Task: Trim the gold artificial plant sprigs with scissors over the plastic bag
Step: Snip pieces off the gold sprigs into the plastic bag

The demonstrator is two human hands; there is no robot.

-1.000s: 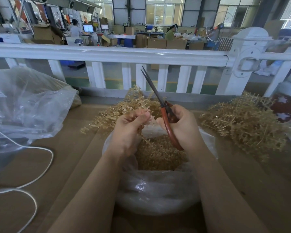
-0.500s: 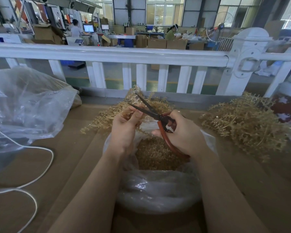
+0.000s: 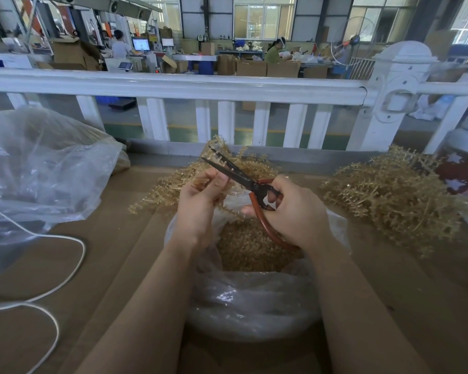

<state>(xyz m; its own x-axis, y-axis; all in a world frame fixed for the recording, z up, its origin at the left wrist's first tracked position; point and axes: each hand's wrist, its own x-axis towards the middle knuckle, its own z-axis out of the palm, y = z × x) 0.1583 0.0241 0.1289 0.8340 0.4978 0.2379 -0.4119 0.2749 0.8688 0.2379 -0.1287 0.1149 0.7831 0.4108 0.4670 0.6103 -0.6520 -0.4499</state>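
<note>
A brown cardboard-covered table (image 3: 114, 265) is spread with bristly gold sprigs (image 3: 389, 195) heaped at right, well apart from a crinkled clear plastic bag (image 3: 254, 306) half filled with fine gold trimmings. Above the bag's mouth, one thin sprig (image 3: 200, 182) is pinched by the left hand (image 3: 200, 206), while red-handled scissors (image 3: 250, 186) are gripped by the right hand (image 3: 295, 211), dark blades parted. The cut is probably best made close to the pinching fingertips, over the opening, so offcuts are caught.
</note>
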